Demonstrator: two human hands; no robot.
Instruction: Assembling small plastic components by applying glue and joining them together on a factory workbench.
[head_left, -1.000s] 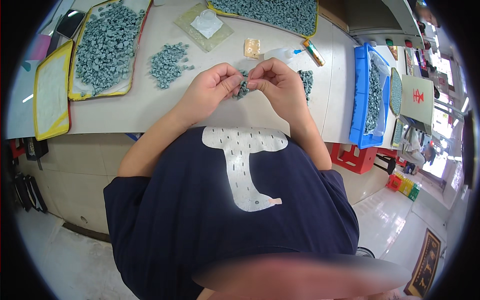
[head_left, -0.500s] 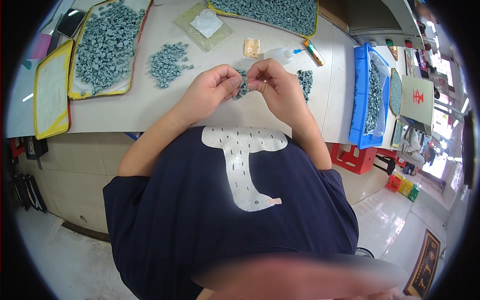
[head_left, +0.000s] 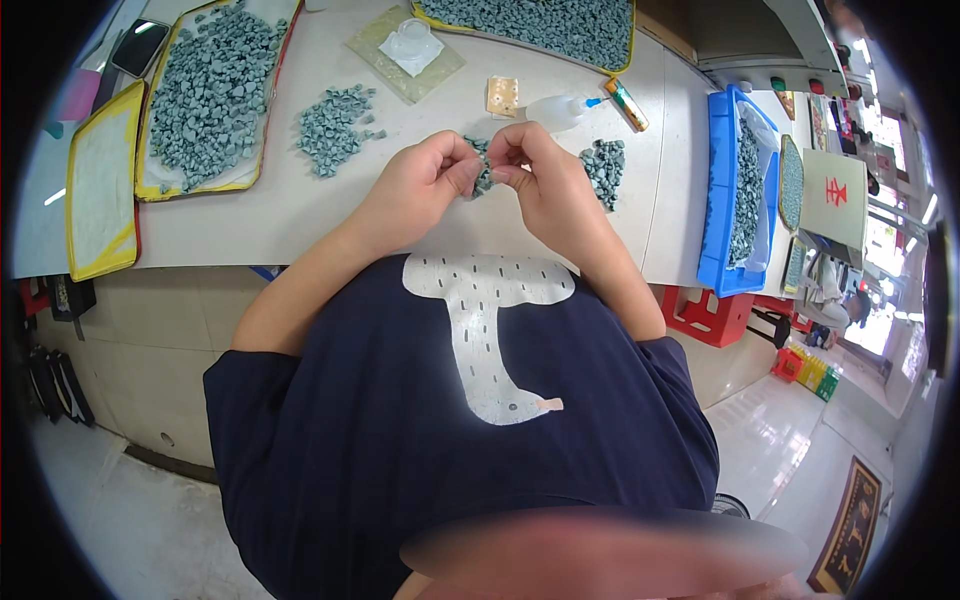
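Observation:
At the middle of the white table, my left hand [head_left: 425, 188] and my right hand [head_left: 545, 175] face each other, thumbs and forefingers pinched. Between them lies a small heap of grey-green chips [head_left: 479, 185], partly hidden by my fingers. Whatever each pinch holds is too small and too covered to make out. A second pile of the same chips [head_left: 604, 172] sits just right of my right hand. To the left of my left hand spreads a looser pile of chips [head_left: 335, 130].
A yellow-rimmed tray [head_left: 148, 190] of chips stands at left beside a yellow-edged lid [head_left: 98, 190]. Another filled tray [head_left: 632, 40] is at the back. A squeeze bottle [head_left: 555, 112], a tan square [head_left: 502, 96], a glue tube [head_left: 627, 105] and a blue bin [head_left: 715, 200] stand rightward.
My right hand has shifted slightly left and down, so more of the right-hand pile shows. My left hand has hardly moved, and both pinches stay closed.

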